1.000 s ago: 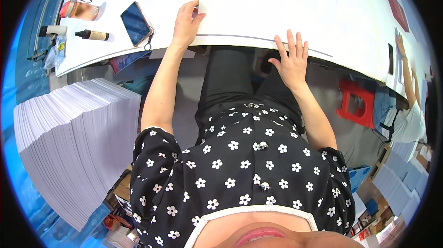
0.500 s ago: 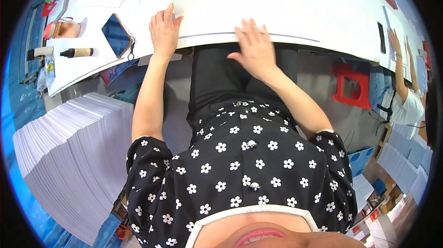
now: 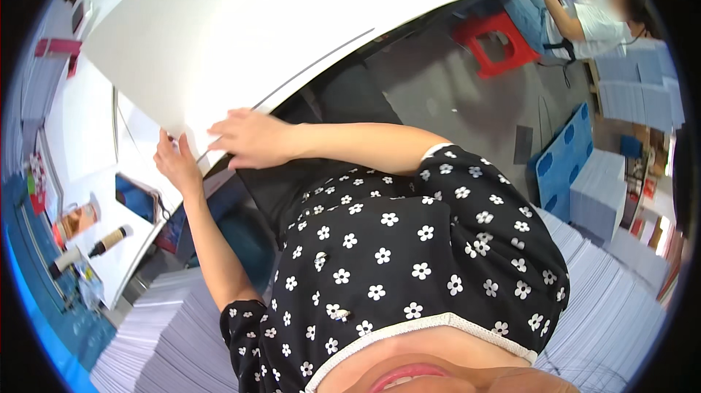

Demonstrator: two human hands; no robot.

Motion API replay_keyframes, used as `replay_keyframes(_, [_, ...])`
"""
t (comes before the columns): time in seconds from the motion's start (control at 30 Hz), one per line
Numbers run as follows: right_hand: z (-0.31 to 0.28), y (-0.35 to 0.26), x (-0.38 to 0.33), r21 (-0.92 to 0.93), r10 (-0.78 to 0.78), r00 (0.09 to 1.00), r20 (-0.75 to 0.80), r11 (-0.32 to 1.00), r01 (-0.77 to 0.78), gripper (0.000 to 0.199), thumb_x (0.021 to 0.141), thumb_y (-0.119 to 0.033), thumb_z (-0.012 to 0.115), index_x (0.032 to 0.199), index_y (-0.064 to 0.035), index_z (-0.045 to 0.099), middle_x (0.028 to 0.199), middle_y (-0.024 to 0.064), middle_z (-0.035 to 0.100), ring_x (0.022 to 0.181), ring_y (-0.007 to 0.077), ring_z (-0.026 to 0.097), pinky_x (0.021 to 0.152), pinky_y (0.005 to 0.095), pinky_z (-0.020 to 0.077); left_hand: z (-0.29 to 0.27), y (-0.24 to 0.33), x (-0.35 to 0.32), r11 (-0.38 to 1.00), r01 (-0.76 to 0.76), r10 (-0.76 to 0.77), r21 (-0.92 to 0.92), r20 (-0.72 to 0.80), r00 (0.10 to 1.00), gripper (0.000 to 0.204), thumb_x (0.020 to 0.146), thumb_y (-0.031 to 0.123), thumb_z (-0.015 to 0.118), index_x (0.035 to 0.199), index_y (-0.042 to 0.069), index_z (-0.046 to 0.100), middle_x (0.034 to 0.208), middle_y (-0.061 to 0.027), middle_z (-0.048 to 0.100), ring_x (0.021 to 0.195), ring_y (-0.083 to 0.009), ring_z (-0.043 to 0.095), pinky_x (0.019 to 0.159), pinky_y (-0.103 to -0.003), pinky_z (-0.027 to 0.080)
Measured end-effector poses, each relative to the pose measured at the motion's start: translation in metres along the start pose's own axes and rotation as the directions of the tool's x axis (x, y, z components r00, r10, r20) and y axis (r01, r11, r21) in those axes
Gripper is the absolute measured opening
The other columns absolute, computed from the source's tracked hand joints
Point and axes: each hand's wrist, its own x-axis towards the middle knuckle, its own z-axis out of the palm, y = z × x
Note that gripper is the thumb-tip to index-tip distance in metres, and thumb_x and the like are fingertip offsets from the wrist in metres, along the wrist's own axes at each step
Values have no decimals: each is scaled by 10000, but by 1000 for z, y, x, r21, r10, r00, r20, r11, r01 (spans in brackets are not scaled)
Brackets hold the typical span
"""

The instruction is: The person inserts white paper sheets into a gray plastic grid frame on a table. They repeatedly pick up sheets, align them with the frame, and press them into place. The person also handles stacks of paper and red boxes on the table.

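Observation:
A large white sheet (image 3: 241, 35) covers much of the table, with a dark line along its near edge. My left hand (image 3: 177, 165) is at the sheet's near-left corner, fingers slightly bent and thumb apart; I see no firm grip. To its right, my right hand (image 3: 255, 139) lies across the near edge, palm down with spread fingers, slightly blurred. Its fingertips point left, toward my left hand. Whether the fingertips press on the sheet is hard to tell.
On the table's left are a dark-screened phone (image 3: 136, 198), a small dark bottle (image 3: 108, 241) and an orange-lidded jar (image 3: 74, 223). Paper stacks (image 3: 164, 327) stand beside and behind me. A red stool (image 3: 500, 42) and a co-worker (image 3: 577, 20) are at the upper right.
The view has turned, so the table now slants. My right hand has moved left along the near edge, close to my left hand, which stays by the sheet's corner.

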Motion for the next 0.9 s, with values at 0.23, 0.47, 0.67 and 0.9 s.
replay_keyframes(0.23, [-131, 73, -111, -310, 330, 600, -729, 623, -719, 340, 762, -199, 720, 1089, -117, 677, 1206, 128, 563, 1095, 317, 512, 904, 464, 382, 11, -10, 9, 998, 14, -13, -56, 28, 1000, 452, 864, 97, 643, 1288, -30, 549, 945, -187, 634, 878, -333, 551, 816, -430, 424])
replay_keyframes(0.47, [-134, 104, -124, -264, 368, 578, -728, 628, -732, 39, 833, -171, 656, 856, -141, 664, 942, 21, 617, 952, 240, 534, 792, 389, 386, 0, -7, 0, 989, 32, -25, -145, 51, 998, 505, 876, 66, 625, 1354, -34, 496, 841, -184, 560, 763, -302, 527, 693, -413, 442])
replay_keyframes(0.67, [-139, 103, -138, -200, 350, 527, -774, 655, -729, 82, 797, -150, 675, 879, -143, 679, 920, 10, 608, 919, 242, 522, 796, 395, 382, 5, -5, 4, 970, 103, -78, -222, 119, 990, 565, 863, 46, 643, 1393, -31, 462, 862, -146, 554, 725, -261, 486, 675, -400, 425])
replay_keyframes(0.9, [-145, 86, -159, -295, 394, 577, -716, 578, -761, 129, 771, -189, 683, 894, -161, 659, 955, 20, 619, 959, 260, 531, 779, 427, 376, 13, -18, -31, 957, 121, -89, -264, 132, 987, 475, 880, 84, 680, 1301, -66, 521, 969, -170, 569, 854, -273, 506, 788, -383, 443])
